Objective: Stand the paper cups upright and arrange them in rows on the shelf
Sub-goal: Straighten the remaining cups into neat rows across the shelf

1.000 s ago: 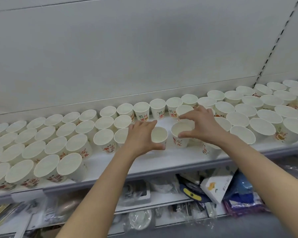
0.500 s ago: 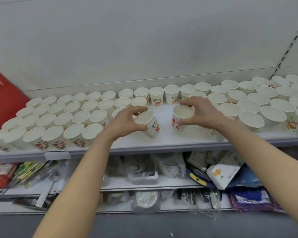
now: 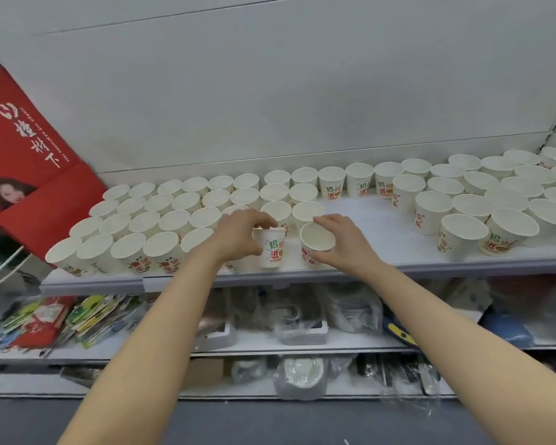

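1. The left hand (image 3: 241,236) holds a cup (image 3: 271,248). Its fingers curl round the top of that cup.
2. This cup stands up straight near the front edge of the shelf (image 3: 382,239). It has green and red writing on its side.
3. The right hand (image 3: 341,240) holds a second cup (image 3: 316,244). Its fingers and thumb pinch the rim.
4. The second cup is just to the right of the first one, also near the front edge. Its open mouth tips a little toward the camera, and it looks empty inside.
5. The two held cups sit close, side by side, with a small gap between them.
6. Right behind them stand two more cups, one behind each.
7. To the left is a big group of cups (image 3: 161,220) standing in neat rows, packed close from the back of the shelf to the front.
8. To the right is another group of cups (image 3: 482,200). These are more loosely placed.
9. Between the held cups and the right group there is a bare white patch of shelf.
10. One row of cups (image 3: 360,181) runs along the back wall behind that patch.
11. A red bag (image 3: 29,149) with white writing leans at the far left.
12. The lower shelves (image 3: 254,348) hold packets and things in clear plastic wrap.
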Demonstrator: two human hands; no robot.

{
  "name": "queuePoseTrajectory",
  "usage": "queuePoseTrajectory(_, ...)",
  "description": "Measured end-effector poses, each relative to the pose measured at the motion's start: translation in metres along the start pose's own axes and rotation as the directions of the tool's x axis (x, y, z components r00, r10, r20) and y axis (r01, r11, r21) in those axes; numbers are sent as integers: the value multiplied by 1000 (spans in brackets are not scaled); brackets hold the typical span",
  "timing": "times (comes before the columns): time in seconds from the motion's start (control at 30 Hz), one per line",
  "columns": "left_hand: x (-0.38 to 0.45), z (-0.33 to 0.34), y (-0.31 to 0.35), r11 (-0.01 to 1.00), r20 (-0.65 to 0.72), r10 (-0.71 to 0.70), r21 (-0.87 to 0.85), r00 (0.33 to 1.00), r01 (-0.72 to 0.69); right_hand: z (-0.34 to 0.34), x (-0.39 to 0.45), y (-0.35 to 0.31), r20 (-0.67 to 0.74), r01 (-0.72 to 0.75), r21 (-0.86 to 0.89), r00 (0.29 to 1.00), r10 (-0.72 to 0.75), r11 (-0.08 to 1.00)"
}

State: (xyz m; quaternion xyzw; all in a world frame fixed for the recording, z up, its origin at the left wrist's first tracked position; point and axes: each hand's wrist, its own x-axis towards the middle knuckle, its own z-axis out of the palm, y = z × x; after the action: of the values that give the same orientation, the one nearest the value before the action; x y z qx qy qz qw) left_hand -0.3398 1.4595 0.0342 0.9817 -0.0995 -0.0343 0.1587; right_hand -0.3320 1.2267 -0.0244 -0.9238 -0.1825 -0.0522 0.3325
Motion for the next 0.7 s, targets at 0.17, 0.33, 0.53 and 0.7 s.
queuePoseTrajectory(0.17, 2, 20, -5, 975, -70, 49, 218, 996, -33, 13, -2, -10, -50, -41, -10, 998, 40, 999)
queuePoseTrajectory(0.33, -1, 30, -8, 984, -179, 67, 177, 982, -35, 15, -6, -5, -122, -50, -35, 992, 45, 998)
queuePoseTrajectory(0.53, -3, 40, -14, 998, -284, 24, 59, 958, -8, 20, -3, -7, -163, -64, -11, 985, 62, 998)
queuePoseTrajectory(0.7, 5, 43, 5, 988, -254, -147, 12, 956, 155, 27, -4, -4, -171, -133, 64, 975, 142, 989)
